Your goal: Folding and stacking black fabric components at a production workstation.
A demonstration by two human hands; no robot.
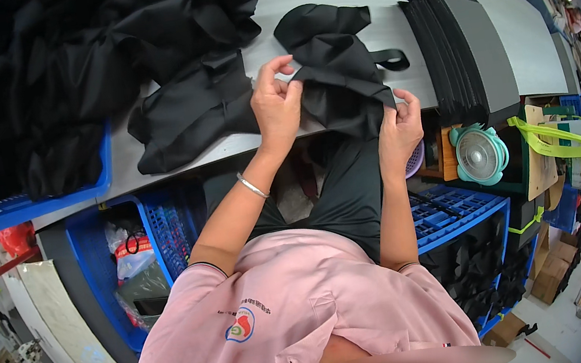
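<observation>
A black cloth piece (337, 63) lies partly on the grey table in front of me, its near edge hanging over the table's front. A narrow black loop (392, 59) sticks out from its right side. My left hand (276, 103) pinches the cloth's left edge between thumb and fingers. At the lower right corner, my right hand (401, 130) grips the same cloth, its fingertips closed. Just left of my left hand lies another folded black cloth piece (195, 109).
A large heap of black cloth (60, 73) fills the left, partly over a blue crate (49, 204). Flat black and grey pieces (461, 46) stand stacked on the right. Below the table's edge are a small turquoise fan (481, 156) and another blue crate (458, 213).
</observation>
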